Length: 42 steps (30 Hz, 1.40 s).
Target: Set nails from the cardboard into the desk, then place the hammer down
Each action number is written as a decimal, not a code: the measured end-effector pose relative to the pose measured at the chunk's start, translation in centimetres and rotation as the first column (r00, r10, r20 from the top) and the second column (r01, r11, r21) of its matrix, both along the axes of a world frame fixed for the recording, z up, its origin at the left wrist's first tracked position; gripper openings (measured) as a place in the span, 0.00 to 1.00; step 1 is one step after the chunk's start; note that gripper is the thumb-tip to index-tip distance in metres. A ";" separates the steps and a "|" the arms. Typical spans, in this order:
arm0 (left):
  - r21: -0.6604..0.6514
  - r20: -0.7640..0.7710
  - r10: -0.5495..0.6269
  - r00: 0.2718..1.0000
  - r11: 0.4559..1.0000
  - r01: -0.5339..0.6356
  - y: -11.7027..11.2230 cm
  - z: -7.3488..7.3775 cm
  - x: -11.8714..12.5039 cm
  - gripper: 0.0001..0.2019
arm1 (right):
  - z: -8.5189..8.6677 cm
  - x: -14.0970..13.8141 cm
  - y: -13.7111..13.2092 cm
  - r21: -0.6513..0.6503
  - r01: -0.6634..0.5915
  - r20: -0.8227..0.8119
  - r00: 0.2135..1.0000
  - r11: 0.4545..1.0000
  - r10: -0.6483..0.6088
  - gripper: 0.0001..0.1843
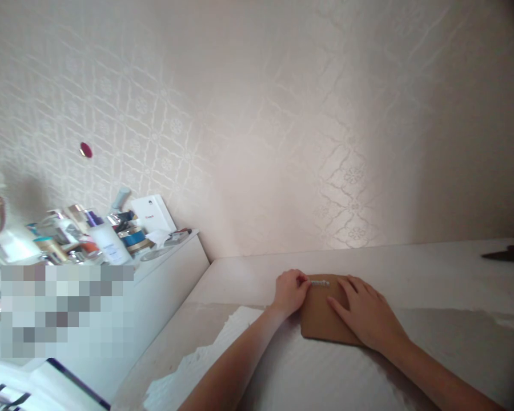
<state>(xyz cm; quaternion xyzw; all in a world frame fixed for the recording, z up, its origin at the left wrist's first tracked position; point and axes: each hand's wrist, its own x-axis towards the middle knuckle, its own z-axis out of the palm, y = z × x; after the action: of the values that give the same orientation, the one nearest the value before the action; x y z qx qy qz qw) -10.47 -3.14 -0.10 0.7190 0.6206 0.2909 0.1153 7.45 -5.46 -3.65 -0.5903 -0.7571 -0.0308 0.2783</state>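
A flat piece of brown cardboard (pixel 321 317) lies in front of me, with rounded upper corners. Near its top edge runs a short, narrow silvery strip (pixel 320 283), too small to make out in detail. At the cardboard's upper left edge, my left hand (pixel 290 292) has thumb and fingers pinched together at the strip's left end. My right hand (pixel 370 311) lies flat across the right side of the cardboard, thumb apart from the fingers, covering that part of it.
Under the cardboard is a white ridged sheet (pixel 282 377) with a ragged left edge, on a pale surface (pixel 248 262) against a patterned wall. At left, a white cabinet (pixel 167 285) bears several bottles, jars and a white box (pixel 154 214). A dark object (pixel 508 255) lies far right.
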 end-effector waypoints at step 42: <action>-0.043 -0.206 -0.205 0.957 0.979 0.201 0.9 1.3 -0.4 0.08 | 0.5 0.1 -0.1 -0.026 0.013 0.016 1.000 1.000 -0.013 0.27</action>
<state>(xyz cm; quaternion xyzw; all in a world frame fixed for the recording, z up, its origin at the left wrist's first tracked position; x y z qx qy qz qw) -10.87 -2.26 1.21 0.8042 0.5553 0.1935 0.0864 7.54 -5.59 -3.12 -0.5985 -0.7557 -0.0273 0.2646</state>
